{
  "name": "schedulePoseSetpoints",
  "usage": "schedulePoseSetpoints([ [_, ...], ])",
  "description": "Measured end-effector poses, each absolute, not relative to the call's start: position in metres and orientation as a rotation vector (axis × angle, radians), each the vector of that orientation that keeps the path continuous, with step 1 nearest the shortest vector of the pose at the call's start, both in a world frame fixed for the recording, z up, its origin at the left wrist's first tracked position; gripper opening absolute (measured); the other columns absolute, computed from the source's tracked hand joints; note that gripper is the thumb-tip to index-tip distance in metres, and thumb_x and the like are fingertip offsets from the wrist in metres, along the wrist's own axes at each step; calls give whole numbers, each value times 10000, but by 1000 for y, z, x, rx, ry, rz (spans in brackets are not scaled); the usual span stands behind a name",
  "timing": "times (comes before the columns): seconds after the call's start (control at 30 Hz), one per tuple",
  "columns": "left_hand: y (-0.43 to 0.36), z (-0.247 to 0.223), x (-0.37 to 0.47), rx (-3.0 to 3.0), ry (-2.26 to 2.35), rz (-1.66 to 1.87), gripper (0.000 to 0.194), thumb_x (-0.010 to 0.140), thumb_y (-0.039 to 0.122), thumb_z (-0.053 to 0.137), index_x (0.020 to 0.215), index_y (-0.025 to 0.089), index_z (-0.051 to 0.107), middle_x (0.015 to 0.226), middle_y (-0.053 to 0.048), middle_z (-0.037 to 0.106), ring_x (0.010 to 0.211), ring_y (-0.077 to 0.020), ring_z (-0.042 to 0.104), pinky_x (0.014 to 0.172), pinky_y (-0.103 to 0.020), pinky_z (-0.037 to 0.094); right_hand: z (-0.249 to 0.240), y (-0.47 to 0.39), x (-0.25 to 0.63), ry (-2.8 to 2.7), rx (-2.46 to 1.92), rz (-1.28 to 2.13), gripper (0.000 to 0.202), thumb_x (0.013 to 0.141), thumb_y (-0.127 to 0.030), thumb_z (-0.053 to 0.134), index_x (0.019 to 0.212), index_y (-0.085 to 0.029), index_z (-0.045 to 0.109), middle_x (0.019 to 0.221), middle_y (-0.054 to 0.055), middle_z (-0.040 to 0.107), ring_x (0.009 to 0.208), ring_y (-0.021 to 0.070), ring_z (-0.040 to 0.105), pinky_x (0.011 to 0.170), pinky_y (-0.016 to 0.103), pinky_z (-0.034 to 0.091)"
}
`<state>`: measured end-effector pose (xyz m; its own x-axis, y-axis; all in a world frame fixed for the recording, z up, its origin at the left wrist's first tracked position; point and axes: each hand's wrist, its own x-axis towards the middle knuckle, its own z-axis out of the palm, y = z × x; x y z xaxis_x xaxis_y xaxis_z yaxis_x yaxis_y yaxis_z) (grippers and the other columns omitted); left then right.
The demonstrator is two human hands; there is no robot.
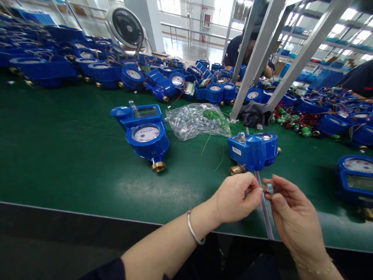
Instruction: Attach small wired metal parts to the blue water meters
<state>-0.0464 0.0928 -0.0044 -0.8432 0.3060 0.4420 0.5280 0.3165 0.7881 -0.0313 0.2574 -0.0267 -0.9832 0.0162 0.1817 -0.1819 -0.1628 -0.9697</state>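
Pinching a small metal part between the fingertips of both my hands, I grip it with my left hand closed on one side and my right hand on the other, above the near edge of the green table; just beyond my hands lies a blue water meter; farther off to the left sits another meter, with a clear plastic bag beside it.

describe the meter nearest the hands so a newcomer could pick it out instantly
Start at the green table and find the person's two hands, left hand and right hand, pinching a small metal part at the near edge. Just beyond them sits a blue water meter. Unlike the dial-up meter to its left, it shows its side, brass fitting toward the hands.
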Motion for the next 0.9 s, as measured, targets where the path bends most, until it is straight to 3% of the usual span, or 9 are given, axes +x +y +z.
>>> schedulePoseSetpoints([
  [0.23, 93, -4, -47, -759, -2363, -1535, 116, 776, 217, 494, 674, 166, 476, 581, 44, 470, 499, -66, 400, 474, -190, 311, -34, 260, -33, -1973, 233, 2120, 478, 709, -216, 714, 1159, -272, 564, 1109, 59, 621, 958, 163, 596, 810, 266, 522],
  [0.9, 93, -4, -47, -795, -2310, -1433, 86, 732, 180, 510, 655, 160, 477, 563, 56, 445, 499, -56, 392, 478, -174, 307, -30, 254, -29, -2006, 210, 2100, 454, 748, -247, 684, 1178, -240, 539, 1111, 86, 622, 954, 177, 608, 796, 283, 535],
])
